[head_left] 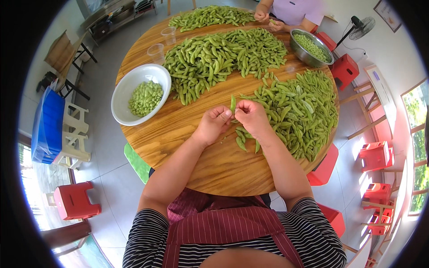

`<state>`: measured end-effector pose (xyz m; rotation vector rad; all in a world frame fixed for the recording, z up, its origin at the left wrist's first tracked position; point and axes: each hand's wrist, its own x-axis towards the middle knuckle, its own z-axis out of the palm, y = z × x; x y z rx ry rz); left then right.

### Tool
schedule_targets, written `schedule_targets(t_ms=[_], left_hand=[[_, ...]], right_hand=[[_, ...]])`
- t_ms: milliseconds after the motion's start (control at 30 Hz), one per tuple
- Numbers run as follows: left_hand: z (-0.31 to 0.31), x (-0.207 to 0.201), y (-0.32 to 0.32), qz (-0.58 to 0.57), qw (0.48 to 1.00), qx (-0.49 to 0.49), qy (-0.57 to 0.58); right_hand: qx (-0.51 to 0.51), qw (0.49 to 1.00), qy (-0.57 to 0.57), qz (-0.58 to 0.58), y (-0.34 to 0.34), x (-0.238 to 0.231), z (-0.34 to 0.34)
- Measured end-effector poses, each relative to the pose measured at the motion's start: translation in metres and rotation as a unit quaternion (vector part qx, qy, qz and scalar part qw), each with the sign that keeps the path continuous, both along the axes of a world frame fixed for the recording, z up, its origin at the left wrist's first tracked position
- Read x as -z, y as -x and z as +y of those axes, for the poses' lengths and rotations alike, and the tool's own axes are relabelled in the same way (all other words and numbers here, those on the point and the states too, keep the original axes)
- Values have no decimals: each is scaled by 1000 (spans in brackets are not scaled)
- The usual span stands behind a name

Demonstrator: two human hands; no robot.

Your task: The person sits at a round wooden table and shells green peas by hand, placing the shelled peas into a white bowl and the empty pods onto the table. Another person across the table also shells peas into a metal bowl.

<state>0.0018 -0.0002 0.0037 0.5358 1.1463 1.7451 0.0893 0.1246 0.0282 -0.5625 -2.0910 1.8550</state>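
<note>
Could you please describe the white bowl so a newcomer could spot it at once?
Find the round wooden table, then two clear cups along its left side. Just nearer sits the white bowl holding shelled green beans; the other bowl is metallic.

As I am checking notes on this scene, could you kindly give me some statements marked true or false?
1. The left hand and right hand both touch one green pod. True.
2. The white bowl holds shelled beans. True.
3. That bowl stands to the right of both hands. False: it stands to their left.
4. The metal bowl stands on the wooden table. True.
5. The table is square. False: it is round.
</note>
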Motion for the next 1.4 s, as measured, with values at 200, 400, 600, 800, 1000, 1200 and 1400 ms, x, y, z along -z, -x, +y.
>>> schedule_targets(t_ms=[200,400,600,800,1000,1200,1400], left_hand=[[-5,2,7,-136,988,51,-50],[0,4,0,197,980,-37,15],[-3,-2,0,181,982,-19,57],[-5,5,0,219,973,-8,70],[-2,-2,-2,54,994,68,64],[-3,0,8,-72,994,71,41],[-5,5,10,-94,988,123,27]], right_hand=[[1,997,81,-6,-3,-14,-6],[-22,997,25,-67,-8,-15,2],[-27,997,33,-65,-9,-23,-2],[-42,993,-49,-96,-8,-17,1],[-9,973,-186,-134,-19,-35,8],[-128,868,-441,-189,-44,-64,38],[-115,871,-461,-123,26,-70,9]])
